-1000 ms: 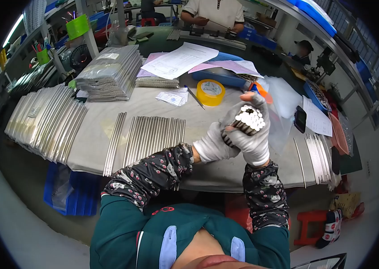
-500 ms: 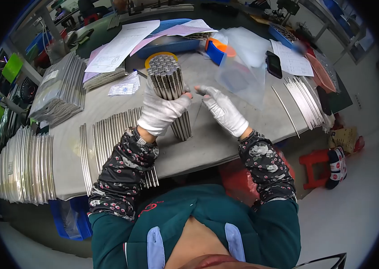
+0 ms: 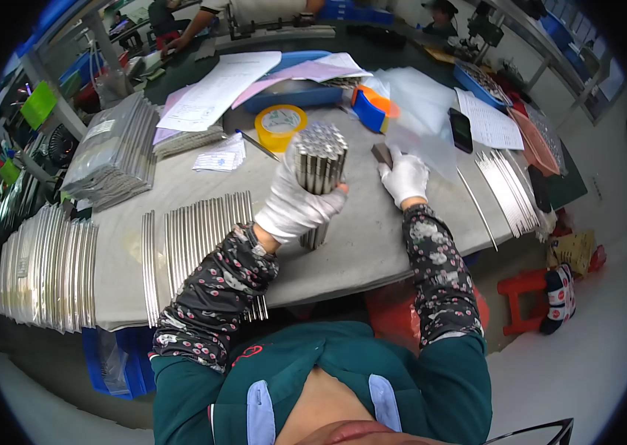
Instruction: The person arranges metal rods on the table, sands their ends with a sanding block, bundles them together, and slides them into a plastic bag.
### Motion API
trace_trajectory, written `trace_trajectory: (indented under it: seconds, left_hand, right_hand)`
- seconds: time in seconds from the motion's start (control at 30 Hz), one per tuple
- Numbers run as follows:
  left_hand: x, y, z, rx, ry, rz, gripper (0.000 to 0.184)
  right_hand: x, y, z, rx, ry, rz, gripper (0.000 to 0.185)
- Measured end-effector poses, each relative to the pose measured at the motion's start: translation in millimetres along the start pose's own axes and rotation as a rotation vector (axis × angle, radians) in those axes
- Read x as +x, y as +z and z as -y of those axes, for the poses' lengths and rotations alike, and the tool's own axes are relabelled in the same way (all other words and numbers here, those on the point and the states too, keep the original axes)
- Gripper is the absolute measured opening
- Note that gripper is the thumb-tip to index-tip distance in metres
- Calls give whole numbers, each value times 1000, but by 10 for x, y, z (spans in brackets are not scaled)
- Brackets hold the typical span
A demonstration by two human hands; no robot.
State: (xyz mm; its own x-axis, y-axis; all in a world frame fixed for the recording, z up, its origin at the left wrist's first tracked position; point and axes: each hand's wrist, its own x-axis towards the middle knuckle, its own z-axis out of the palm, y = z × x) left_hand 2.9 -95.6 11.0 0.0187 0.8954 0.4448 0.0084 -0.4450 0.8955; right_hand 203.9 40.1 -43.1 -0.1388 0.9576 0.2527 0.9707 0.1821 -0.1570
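Observation:
My left hand (image 3: 295, 200), in a white glove, is wrapped round an upright bundle of metal rods (image 3: 320, 159) whose lower ends are at the grey table cover. To the right, my right hand (image 3: 405, 178), also gloved, has its fingers on a small dark brown block (image 3: 382, 155) beside the clear plastic bags. A row of loose metal rods (image 3: 206, 226) lies left of my left hand. Behind the bundle is a roll of yellow tape (image 3: 281, 128). The orange and blue tape dispenser (image 3: 374, 109) sits beyond the block.
Bagged rods (image 3: 50, 267) and stacked packs (image 3: 113, 152) are at the left. Papers (image 3: 221, 89) lie over a blue basket (image 3: 299, 96) at the back. A phone (image 3: 460, 130), more rods (image 3: 508, 193) and a pink tray (image 3: 534, 142) are at the right. A co-worker's arm (image 3: 196, 28) shows beyond.
Both hands first held the bundle; my right hand let go and moved right onto the brown block. My left hand kept the bundle, now upright. The camera view has shifted.

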Motion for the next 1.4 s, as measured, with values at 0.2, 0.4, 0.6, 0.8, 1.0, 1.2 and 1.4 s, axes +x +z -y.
trace_trajectory:
  seconds: [0.2, 0.4, 0.6, 0.8, 1.0, 1.2, 1.4]
  left_hand:
    - [86, 47, 1, 146, 95, -41, 69]
    - [150, 49, 36, 51, 136, -67, 43]
    - [51, -21, -25, -75, 180, -90, 67]
    - [-29, -56, -96, -62, 53, -24, 64]
    - [-241, -11, 254, 114, -100, 69, 60]
    - [-635, -428, 138, 575, -325, 121, 47]
    - [-775, -493, 196, -365, -1119, 279, 89]
  right_hand:
    - [-458, -1186, 544, 1330, -512, -130, 48]
    - [-232, -1681, 740, 429, -751, -412, 38]
    - [-194, -450, 426, 232, -523, -93, 38]
    - [-382, -648, 470, 1121, -560, 53, 85]
    - [-849, -1035, 1189, 1734, -426, 172, 52]
    - [-940, -923, 1188, 1784, -510, 164, 47]
    - [-1346, -889, 1239, 1662, -784, 174, 41]
